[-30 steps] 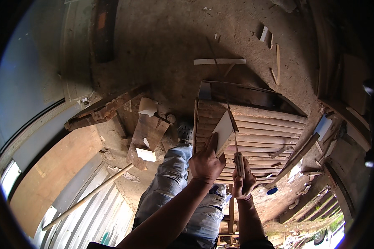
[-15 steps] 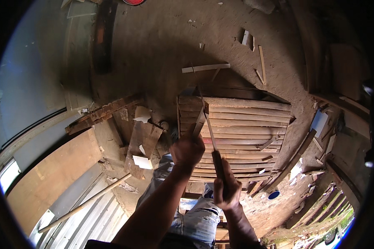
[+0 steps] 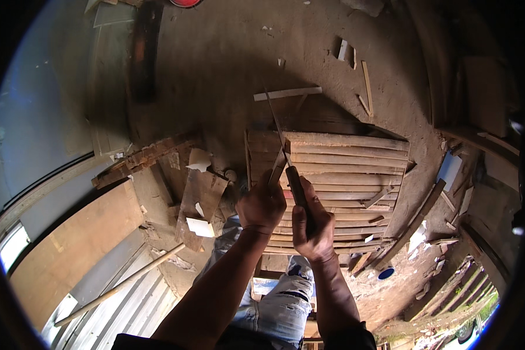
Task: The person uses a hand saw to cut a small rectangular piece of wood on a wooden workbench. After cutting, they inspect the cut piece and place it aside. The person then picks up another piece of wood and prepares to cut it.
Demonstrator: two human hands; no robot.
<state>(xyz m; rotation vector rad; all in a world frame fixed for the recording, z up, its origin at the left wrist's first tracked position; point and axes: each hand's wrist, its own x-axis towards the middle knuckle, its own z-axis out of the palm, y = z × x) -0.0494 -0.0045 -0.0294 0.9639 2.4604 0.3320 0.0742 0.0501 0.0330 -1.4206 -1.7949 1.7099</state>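
Observation:
My right hand [image 3: 316, 230] is wrapped round the dark handle of a long, narrow-bladed handsaw [image 3: 275, 115]. The blade points away from me and crosses the far end of a short wooden strip [image 3: 279, 167]; its teeth are too fine to make out. My left hand [image 3: 262, 206] is closed round the near end of that strip, just left of the saw handle. Both hands are above the left side of a low bamboo-slat table [image 3: 344, 169], and the blade's tip reaches past its far edge.
Offcuts lie on the table's right side, among them a small wood piece [image 3: 379, 197]. Beyond it a pale strip [image 3: 287, 93] rests on the dirt floor. Boards [image 3: 201, 186] and a long stick [image 3: 119, 286] are to the left. A blue round lid [image 3: 385, 273] sits at the right.
My right hand has pushed the saw forward, away from me, so its handle is now close to the wooden strip. My left hand and the strip have stayed nearly in place.

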